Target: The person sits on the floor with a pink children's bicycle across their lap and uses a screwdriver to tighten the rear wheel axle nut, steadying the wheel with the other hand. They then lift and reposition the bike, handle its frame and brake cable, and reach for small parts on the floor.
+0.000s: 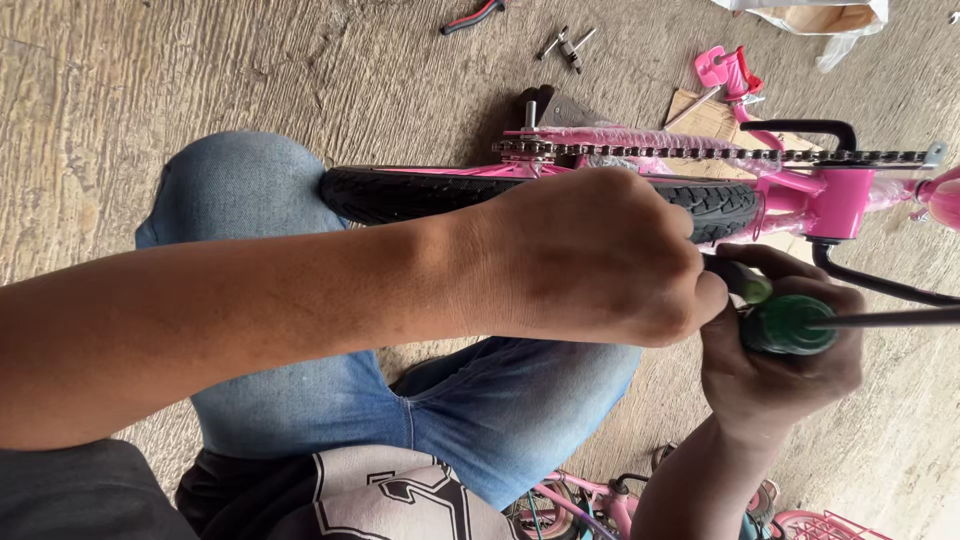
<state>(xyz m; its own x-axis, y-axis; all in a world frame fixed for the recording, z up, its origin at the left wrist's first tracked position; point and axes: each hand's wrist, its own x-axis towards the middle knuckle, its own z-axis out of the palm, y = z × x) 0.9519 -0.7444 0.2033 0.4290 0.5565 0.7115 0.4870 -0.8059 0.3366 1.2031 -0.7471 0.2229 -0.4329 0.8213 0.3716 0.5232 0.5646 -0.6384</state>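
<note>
Rough grey concrete floor (200,70) fills the background, scattered with pliers with red handles (472,16), a few small metal tools (566,45), a pink plastic bicycle part (728,72), a scrap of cardboard (712,118) and a torn plastic-wrapped box (820,18) at the top edge. A person in blue jeans (300,300) sits on it, one knee raised, with a small pink bicycle (835,200) lying sideways across the lap. Its black rear tyre (400,195) runs just beyond the knee, the chain (700,153) stretches above the tyre along the pink frame, and a black crank arm (880,285) curves out near the frame's bottom bracket. The left hand (590,255) reaches across from the left, knuckles up and fingers curled shut over something beside the tyre; what it grips is hidden under the hand. The right hand (785,350) comes up from below, fingers wrapped firmly around the green handle of a screwdriver (790,325), whose thin dark shaft points right towards the frame. Both hands touch at the thumb side. Parts of another pink bicycle (590,500) lie near the bottom edge.
</note>
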